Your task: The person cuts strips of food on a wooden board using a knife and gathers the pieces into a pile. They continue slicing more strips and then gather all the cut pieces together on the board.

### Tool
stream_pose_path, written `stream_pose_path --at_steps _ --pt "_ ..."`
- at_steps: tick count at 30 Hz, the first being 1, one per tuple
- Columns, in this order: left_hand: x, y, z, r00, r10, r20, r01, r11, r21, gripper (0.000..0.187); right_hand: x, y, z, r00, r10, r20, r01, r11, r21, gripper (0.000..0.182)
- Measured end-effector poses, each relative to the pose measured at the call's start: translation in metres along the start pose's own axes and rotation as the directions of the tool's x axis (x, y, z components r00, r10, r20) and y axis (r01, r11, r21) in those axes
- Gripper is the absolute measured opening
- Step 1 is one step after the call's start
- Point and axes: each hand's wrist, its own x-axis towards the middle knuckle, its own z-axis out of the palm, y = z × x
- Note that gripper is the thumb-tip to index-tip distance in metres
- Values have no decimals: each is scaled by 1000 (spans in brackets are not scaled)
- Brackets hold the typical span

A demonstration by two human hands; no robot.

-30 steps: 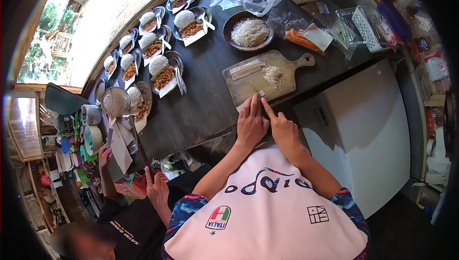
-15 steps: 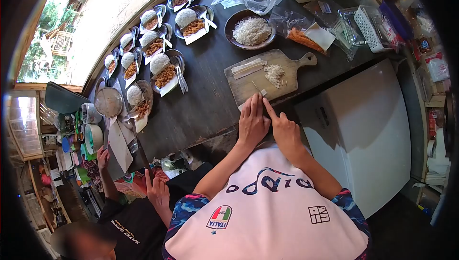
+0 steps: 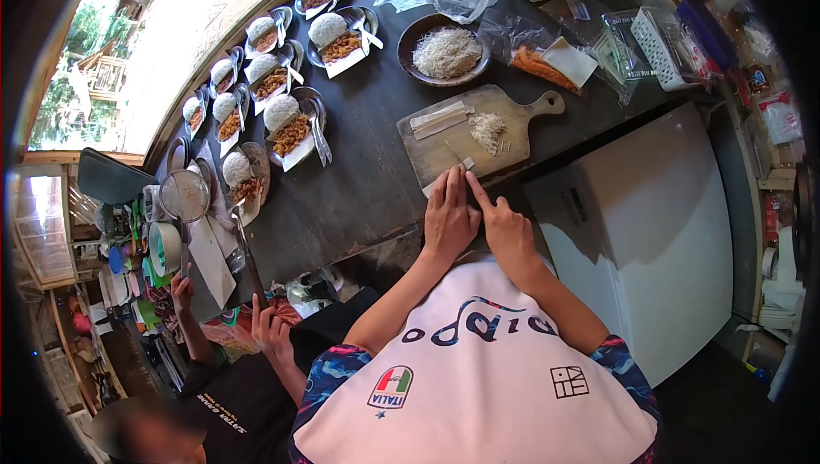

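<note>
1. Cutting board (image 3: 420,155): flat on the dark counter (image 3: 342,182), close to its front edge; the wood looks stiff, fairly weighty and hard to damage.
2. Pale slab (image 3: 440,121): untouched, near the board's far left edge; probably light and firm, best held along its two long sides.
3. Left hand (image 3: 451,218): fingers laid together, tips over the board's near edge; whether they pinch anything I cannot tell.
4. Small pale piece (image 3: 467,163): just beyond the fingertips; it should be light, perhaps brittle (its near end is hidden), and wants steadying from the sides.
5. Pale shreds (image 3: 488,131): heaped loosely mid-board; likely to scatter, so scoop from beneath.
6. Right hand (image 3: 509,229): close beside the left, index finger stretched forward, others curled; any grip is hidden.
7. Board handle (image 3: 548,105): free of both hands, and the surest hold for lifting.
</note>
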Motion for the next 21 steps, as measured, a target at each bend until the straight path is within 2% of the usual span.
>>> stream_pose_path --at_steps 21 --pt "0 -2 -4 1000 1 24 -2 999 37 70 0 -2 0 1000 -7 -17 7 1000 25 90"
